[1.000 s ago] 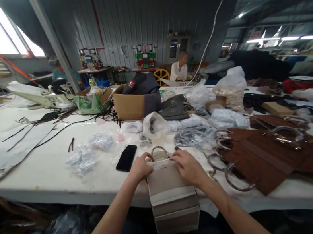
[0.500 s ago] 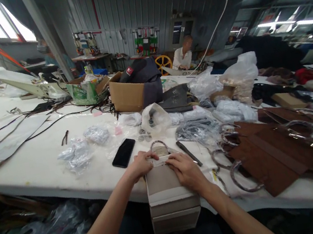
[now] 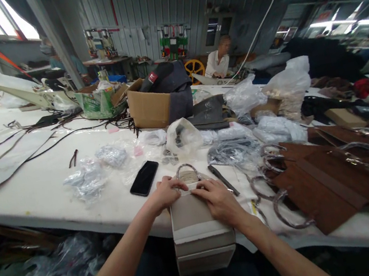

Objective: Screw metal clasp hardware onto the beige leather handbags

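Observation:
A beige-and-grey handbag (image 3: 199, 221) hangs over the table's front edge towards my lap. Its ring handle (image 3: 187, 167) stands up at the far end, wrapped in film. My left hand (image 3: 167, 192) closes on the left of the bag's top edge, thumb and fingers pinched together. From the other side my right hand (image 3: 218, 198) has its bent fingers pressed on the same edge, close to the left fingertips. Any small part between the fingers is hidden. Just right of the bag lies a dark flat tool (image 3: 224, 180); a black phone (image 3: 144, 178) lies left.
Crumpled plastic bags (image 3: 86, 179) and small pliers-like tweezers (image 3: 73, 158) lie to the left. Brown bag pieces (image 3: 324, 180) with ring handles cover the right side. A cardboard box (image 3: 150, 108) stands behind. One person (image 3: 217, 63) sits at the back; another is further left.
My view has shifted slightly. Both hands stay at the bag's top edge, and the right fingers have edged a little left, towards the left hand.

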### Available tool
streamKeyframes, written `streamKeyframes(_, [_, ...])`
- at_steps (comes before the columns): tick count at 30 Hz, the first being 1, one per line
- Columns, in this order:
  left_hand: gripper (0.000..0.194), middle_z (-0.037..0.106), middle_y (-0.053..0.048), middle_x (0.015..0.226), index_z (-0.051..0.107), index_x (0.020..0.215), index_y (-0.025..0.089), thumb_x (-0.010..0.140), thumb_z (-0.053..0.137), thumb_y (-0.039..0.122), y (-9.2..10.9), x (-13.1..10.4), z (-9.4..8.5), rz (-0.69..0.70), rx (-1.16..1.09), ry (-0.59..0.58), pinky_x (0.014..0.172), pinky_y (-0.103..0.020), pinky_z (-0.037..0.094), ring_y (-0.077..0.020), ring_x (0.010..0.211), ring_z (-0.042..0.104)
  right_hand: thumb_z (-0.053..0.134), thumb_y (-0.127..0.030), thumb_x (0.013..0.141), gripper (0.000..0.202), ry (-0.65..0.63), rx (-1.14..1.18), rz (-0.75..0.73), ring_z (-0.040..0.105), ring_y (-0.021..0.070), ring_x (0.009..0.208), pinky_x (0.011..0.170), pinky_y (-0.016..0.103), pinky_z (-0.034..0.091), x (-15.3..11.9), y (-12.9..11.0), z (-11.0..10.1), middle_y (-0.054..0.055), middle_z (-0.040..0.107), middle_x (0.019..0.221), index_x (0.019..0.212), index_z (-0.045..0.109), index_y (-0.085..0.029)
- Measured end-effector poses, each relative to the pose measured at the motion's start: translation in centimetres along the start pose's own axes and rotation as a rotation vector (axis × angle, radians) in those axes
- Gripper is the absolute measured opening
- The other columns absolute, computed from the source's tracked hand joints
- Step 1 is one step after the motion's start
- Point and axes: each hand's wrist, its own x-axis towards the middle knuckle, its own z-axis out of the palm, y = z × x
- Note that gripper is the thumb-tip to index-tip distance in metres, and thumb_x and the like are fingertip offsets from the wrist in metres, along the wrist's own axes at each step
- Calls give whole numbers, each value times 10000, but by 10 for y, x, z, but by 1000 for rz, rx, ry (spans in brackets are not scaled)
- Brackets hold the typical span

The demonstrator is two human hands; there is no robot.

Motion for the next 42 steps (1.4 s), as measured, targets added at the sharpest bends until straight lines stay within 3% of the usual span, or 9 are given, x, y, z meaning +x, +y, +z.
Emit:
streamKeyframes(5, [399,573,-106,1350,871,1102,304,831,623,148,0,2,1,11,68,20,1289,-538,356,-380,1336,510,589,-25,973,488,-101,-38,21,618,282,1216,1052,449,486,6,-1,-2,106,680,1317,1375,724,-265])
streamKeyframes(14, [379,584,-101,1421,877,1122,299,858,653,146,-7,2,7,9,-2,59,1310,-510,313,-375,1425,475,585,0,962,543,-111,-106,14,607,290,1201,1065,450,461,6,-7,-3,107,669,1321,1418,698,-272])
streamKeyframes(18, [379,609,-99,1392,889,1092,302,851,648,136,-5,1,7,12,-23,73,1335,-522,285,-368,1428,485,595,-22,980,432,-144,-146,24,606,289,1172,1018,434,472,14,-12,-5,102,677,1248,1311,733,-263])
streamKeyframes(25, [413,559,-82,1476,885,1121,354,871,634,142,-12,-5,3,65,-58,42,1333,-450,336,-338,1465,493,597,-18,994,453,32,-33,15,613,273,1167,1051,423,466,5,-8,8,92,702,1264,1351,737,-260])
streamKeyframes(33, [405,527,-72,1560,876,1150,359,881,631,181,-11,5,5,26,85,32,1334,-528,341,-376,1502,458,584,-32,1010,372,7,12,43,613,267,1158,1040,429,473,14,-10,7,90,701,1233,1227,783,-260])
streamKeyframes(38, [426,587,-85,1500,882,1152,319,881,582,185,-22,8,8,126,92,59,1331,-544,347,-363,1447,522,637,-93,1023,301,90,-2,69,622,253,1122,1017,411,481,10,-11,10,63,725,1209,1221,781,-269])
streamKeyframes(42, [370,628,-81,1461,890,1098,299,838,628,263,-30,19,7,189,52,56,1313,-516,402,-365,1425,565,650,-156,1028,261,49,-91,82,629,264,1125,1010,424,491,11,-7,12,57,728,1185,1220,772,-284])
